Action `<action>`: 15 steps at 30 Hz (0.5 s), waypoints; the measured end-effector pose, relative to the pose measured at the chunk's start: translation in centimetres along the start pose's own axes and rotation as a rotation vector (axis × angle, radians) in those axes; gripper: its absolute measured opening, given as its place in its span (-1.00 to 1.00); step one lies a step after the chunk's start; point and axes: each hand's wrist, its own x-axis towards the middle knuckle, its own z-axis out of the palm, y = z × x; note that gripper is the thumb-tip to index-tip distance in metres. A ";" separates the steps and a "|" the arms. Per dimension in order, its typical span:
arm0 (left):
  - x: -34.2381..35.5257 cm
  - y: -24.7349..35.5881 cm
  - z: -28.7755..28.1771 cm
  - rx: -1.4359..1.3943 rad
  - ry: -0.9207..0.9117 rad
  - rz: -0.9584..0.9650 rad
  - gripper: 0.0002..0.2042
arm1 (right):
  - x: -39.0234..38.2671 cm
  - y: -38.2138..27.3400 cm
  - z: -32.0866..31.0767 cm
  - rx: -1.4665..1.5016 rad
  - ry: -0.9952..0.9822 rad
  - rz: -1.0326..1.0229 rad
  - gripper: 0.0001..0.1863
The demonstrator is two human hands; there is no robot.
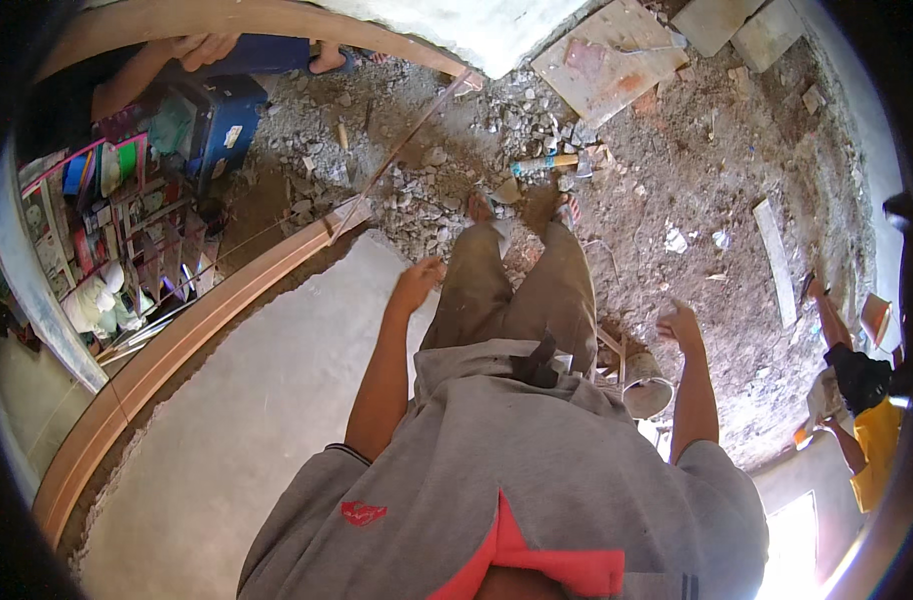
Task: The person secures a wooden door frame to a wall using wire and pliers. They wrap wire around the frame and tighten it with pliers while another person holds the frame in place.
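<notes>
My left hand hangs beside my left thigh, its fingers loosely bent and nothing visible in them. The end of a long brown wooden frame piece, set along a plastered wall, is nearest to it. Across that end leans a thin reddish-brown strip, which reaches up to a second wooden beam. My right hand hangs out to the right with fingers apart, holding nothing I can see. Close by it stands a dirty bucket. Beyond my feet lies a hammer-like tool with a blue and tan handle.
Broken rubble covers the ground around my feet. A stained board lies ahead, a pale plank to the right. Another person's hand touches the upper beam; people are at far right. A blue container stands left.
</notes>
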 end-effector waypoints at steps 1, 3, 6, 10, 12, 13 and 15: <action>0.3 1.4 -1.0 -0.005 0.091 0.048 -0.44 | -0.5 -2.6 1.7 0.166 0.061 0.030 -0.06; 0.0 4.2 -2.8 -0.077 0.168 0.053 -0.51 | -0.9 -7.2 6.2 -0.080 0.082 -0.321 -0.09; -0.5 6.3 -4.8 -0.140 0.132 0.082 -0.50 | -1.4 -11.5 12.5 0.084 0.133 -0.386 -0.21; -0.9 1.7 -7.9 -0.041 0.030 -0.003 -0.48 | -2.9 -8.1 19.0 0.280 0.101 -0.290 -0.44; -0.9 -2.7 -9.4 0.055 -0.037 -0.090 -0.45 | -3.9 -2.4 23.0 0.416 0.183 -0.232 -0.57; -1.0 -5.2 -10.3 0.108 -0.064 -0.117 -0.43 | -4.4 1.0 25.1 0.481 0.207 -0.254 -0.62; -1.8 -9.7 -12.4 0.180 -0.119 -0.106 -0.46 | -5.2 7.9 30.9 0.565 0.403 -0.084 -0.72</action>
